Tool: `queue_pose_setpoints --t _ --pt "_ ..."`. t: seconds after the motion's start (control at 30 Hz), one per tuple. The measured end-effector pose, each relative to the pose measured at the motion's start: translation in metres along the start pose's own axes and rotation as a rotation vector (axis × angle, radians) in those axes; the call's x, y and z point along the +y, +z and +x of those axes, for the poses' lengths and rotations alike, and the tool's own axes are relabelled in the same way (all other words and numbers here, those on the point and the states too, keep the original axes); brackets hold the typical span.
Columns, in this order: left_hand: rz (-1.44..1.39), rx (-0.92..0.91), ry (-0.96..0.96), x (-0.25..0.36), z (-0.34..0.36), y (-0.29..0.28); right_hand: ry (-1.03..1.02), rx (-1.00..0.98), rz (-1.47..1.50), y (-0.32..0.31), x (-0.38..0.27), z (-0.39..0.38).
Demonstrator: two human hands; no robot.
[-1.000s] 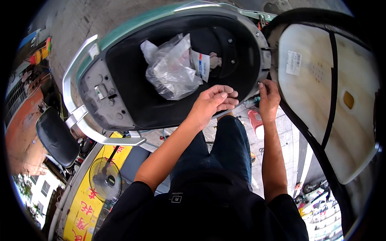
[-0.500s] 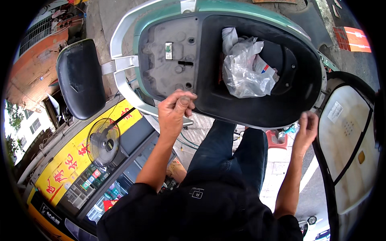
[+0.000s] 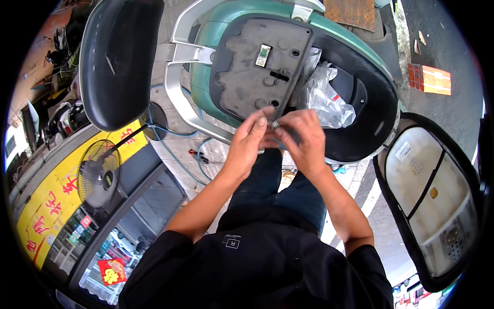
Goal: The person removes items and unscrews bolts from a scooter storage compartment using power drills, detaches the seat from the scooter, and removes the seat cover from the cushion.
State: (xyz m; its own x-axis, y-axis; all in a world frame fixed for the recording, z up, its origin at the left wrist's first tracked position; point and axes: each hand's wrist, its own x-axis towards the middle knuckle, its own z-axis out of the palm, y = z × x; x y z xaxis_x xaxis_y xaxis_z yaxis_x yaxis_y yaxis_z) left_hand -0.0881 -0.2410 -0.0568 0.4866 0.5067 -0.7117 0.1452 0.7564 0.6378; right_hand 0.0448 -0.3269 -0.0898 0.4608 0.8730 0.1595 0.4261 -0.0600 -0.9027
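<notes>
My left hand [image 3: 246, 147] and my right hand [image 3: 304, 141] meet over the near edge of the scooter's grey plastic panel [image 3: 242, 67]. The left one's fingers are stretched and apart, partly smeared by motion. Thumb and fingers of the right are pinched round a small, shiny, metallic-looking bit that I cannot make out. Just beyond them is the black storage bin [image 3: 355, 144] in the green scooter body [image 3: 206, 77]. A crumpled clear plastic bag [image 3: 324, 98] lies in the bin. The raised seat [image 3: 417, 165] shows its pale underside at the right.
A silver grab rail [image 3: 177, 98] with a black backrest [image 3: 116, 62] stands at the left. Below it are a fan [image 3: 100, 175], a blue hose [image 3: 175, 159] and a yellow sign [image 3: 51, 206]. An orange box [image 3: 437, 80] lies on the ground at the far right.
My right hand has come left from the bin's right end to meet my left hand. The left hand's fingers have spread from a pinch. The whole view has shifted and turned.
</notes>
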Motion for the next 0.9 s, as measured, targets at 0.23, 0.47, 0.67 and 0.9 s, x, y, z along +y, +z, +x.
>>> queue_pose_setpoints --t 0.23,0.47,0.67,0.9 --pt "0.719 0.33 0.884 0.037 0.039 -0.051 -0.03 -0.096 -0.289 0.006 0.018 0.023" --pt "0.938 0.49 1.005 0.038 0.075 -0.042 -0.148 -0.227 -0.439 0.009 0.009 0.039" --pt "0.928 0.484 0.955 0.04 0.075 -0.046 -0.2 -0.218 -0.414 0.013 0.021 0.038" --pt "0.933 0.466 0.872 0.04 0.07 -0.036 -0.173 -0.117 -0.402 0.011 0.026 0.037"
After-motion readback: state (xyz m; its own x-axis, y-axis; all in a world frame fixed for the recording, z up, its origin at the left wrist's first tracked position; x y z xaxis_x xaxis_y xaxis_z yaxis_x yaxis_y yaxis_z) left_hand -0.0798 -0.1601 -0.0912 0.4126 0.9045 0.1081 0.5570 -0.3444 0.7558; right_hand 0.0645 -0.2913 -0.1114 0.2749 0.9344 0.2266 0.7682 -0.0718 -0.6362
